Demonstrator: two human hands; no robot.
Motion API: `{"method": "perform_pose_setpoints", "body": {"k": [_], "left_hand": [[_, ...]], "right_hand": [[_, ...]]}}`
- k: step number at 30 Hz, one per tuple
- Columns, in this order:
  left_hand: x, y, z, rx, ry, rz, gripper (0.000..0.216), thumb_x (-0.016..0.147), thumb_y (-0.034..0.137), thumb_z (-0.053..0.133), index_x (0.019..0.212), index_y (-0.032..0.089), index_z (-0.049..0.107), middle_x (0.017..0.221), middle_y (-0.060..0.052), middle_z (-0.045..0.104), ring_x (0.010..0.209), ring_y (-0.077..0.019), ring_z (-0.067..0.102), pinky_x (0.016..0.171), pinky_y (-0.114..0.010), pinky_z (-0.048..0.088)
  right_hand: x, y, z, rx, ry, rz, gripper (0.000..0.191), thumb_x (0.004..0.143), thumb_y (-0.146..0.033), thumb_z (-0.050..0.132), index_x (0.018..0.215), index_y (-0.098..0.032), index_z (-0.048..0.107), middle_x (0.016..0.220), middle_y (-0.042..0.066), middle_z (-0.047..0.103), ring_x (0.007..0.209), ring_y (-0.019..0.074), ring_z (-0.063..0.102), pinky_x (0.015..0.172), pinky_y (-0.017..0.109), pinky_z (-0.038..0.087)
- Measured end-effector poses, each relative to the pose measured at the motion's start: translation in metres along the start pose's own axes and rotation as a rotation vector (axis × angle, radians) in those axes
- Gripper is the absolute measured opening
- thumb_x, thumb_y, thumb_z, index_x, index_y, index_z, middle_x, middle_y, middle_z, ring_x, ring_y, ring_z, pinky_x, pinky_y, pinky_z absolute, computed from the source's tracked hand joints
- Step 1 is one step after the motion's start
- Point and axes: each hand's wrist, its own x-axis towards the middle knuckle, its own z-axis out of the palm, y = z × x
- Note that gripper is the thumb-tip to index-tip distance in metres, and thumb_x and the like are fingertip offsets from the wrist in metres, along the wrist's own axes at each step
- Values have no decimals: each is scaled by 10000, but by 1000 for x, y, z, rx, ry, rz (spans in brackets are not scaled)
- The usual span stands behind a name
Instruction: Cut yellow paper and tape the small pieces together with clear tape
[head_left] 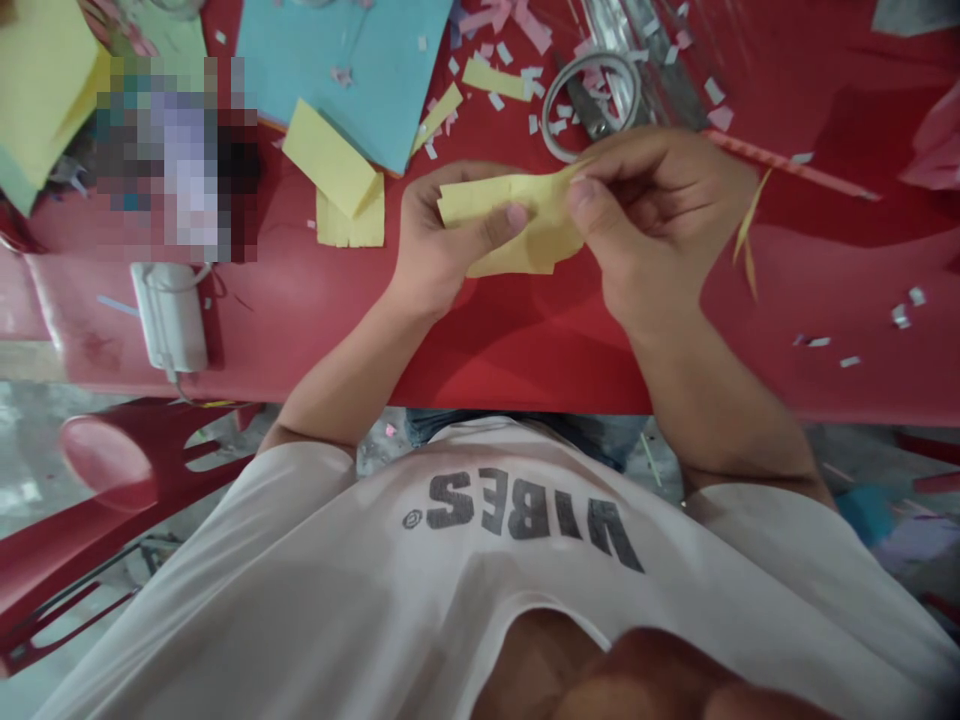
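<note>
Both of my hands hold a folded piece of yellow paper [544,235] just above the red table, near its front edge. My left hand [450,225] grips its left part, with the thumb lying across the top face and the fingers behind. At the upper right corner, my right hand [645,210] pinches the paper between thumb and fingers. More yellow paper strips [330,155], one folded, lie left of my left hand. A roll of tape [551,110] rests on the table just beyond my right hand, with part of a dark scissors-like tool [589,105] showing through its ring.
A blue sheet [337,70] lies at the back, among scattered pink and white paper bits. On the right is a pink striped pencil [795,165]. A white power adapter [172,320] with a cable sits left. A red chair [127,480] stands at lower left.
</note>
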Motion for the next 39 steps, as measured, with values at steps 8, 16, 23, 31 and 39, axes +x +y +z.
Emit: {"method": "perform_pose_setpoints", "body": {"k": [8, 16, 23, 31, 39], "left_hand": [[4, -5, -5, 206, -28, 234, 221, 783, 422, 914, 834, 243, 795, 707, 12, 695, 576, -98, 563, 522, -263, 426], [4, 1, -10, 261, -136, 238, 300, 745, 553, 909, 867, 290, 832, 713, -4, 701, 585, -134, 572, 529, -304, 437], [9, 0, -13, 216, -163, 255, 369, 732, 576, 913, 843, 243, 799, 708, 2, 692, 553, -93, 535, 500, -277, 419], [9, 7, -10, 153, -95, 247, 197, 787, 430, 918, 865, 274, 827, 742, 11, 734, 604, -105, 620, 517, -275, 468], [15, -1, -17, 162, -156, 309, 289, 737, 567, 913, 873, 326, 831, 762, 2, 749, 586, -140, 615, 493, -305, 465]], "right_hand": [[3, -2, 4, -11, 13, 37, 429, 855, -751, 692, 1034, -366, 635, 1022, 28, 649, 896, 286, 617, 731, 459, 533], [7, 9, 0, 167, -75, 161, 301, 817, -676, 592, 969, -419, 626, 960, 27, 620, 953, 337, 639, 777, 527, 559], [10, -8, -2, 103, -113, 53, 415, 875, -750, 525, 855, -375, 703, 997, 42, 682, 931, 338, 619, 836, 568, 534], [24, -15, -25, -231, -61, -253, 265, 987, -608, 624, 1180, -454, 720, 1079, -50, 680, 1125, 291, 643, 993, 518, 523], [17, -12, -23, -358, -138, -286, 314, 1018, -645, 559, 1181, -416, 698, 989, -29, 762, 942, 336, 675, 977, 621, 436]]}}
